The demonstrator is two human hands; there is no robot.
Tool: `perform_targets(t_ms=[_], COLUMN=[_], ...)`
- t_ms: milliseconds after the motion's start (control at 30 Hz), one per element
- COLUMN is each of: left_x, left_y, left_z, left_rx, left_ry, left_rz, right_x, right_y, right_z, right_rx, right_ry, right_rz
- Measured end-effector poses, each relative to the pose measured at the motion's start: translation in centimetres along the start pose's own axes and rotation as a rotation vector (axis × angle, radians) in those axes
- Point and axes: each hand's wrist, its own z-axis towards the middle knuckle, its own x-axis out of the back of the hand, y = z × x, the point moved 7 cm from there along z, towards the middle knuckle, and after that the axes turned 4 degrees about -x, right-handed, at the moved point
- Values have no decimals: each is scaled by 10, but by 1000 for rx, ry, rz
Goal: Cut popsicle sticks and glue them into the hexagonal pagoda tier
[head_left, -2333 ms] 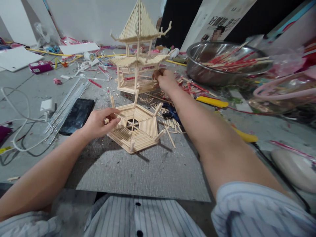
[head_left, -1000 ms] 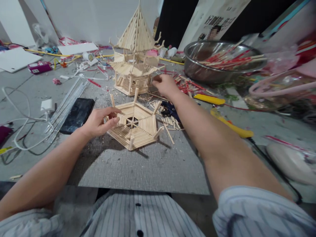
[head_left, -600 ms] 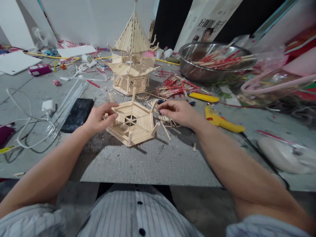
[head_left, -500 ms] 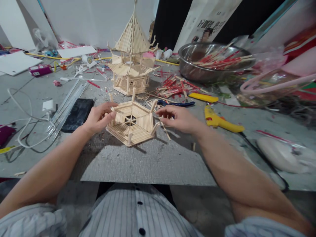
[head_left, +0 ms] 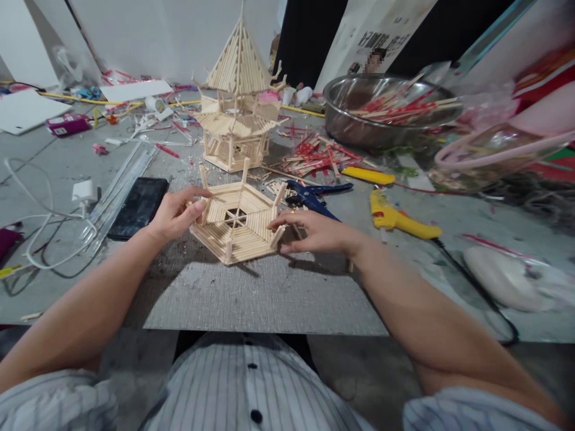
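A six-sided base of pale wooden sticks (head_left: 238,239), with short posts at its corners, lies on the grey table in front of me. My left hand (head_left: 177,212) grips its left edge near a corner post, thumb and fingers around the rim. At the right edge, my right hand (head_left: 308,231) has its thumb and fingers apart around the front right corner post, touching or nearly touching it. Behind the base stands a tiered stick pavilion (head_left: 238,126) with a pointed roof.
Blue pliers (head_left: 314,194), a yellow cutter (head_left: 368,175) and a yellow glue gun (head_left: 399,221) lie to the right. Red-marked sticks (head_left: 314,158) are piled before a steel bowl (head_left: 350,126). A phone (head_left: 138,208) and white charger (head_left: 84,191) are at left.
My right hand has moved down and slightly left, from the rear right post to the front right one, uncovering more of the pliers. My left hand has stayed at the left edge.
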Motion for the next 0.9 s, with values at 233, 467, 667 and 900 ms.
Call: perform_targets(t_ms=[233, 467, 667, 900], left_x=[0, -16, -25, -26], left_y=[5, 7, 14, 18], left_z=[1, -1, -1, 1], left_rx=[34, 85, 25, 28], left_ry=[-22, -198, -247, -227], left_rz=[-28, -253, -359, -140], right_x=[4, 9, 8, 14], right_y=[10, 29, 53, 47], right_z=[5, 4, 8, 6], right_rx=[-48, -191, -204, -218], right_ry=[241, 531, 654, 666], right_rz=[-1, 35, 203, 88])
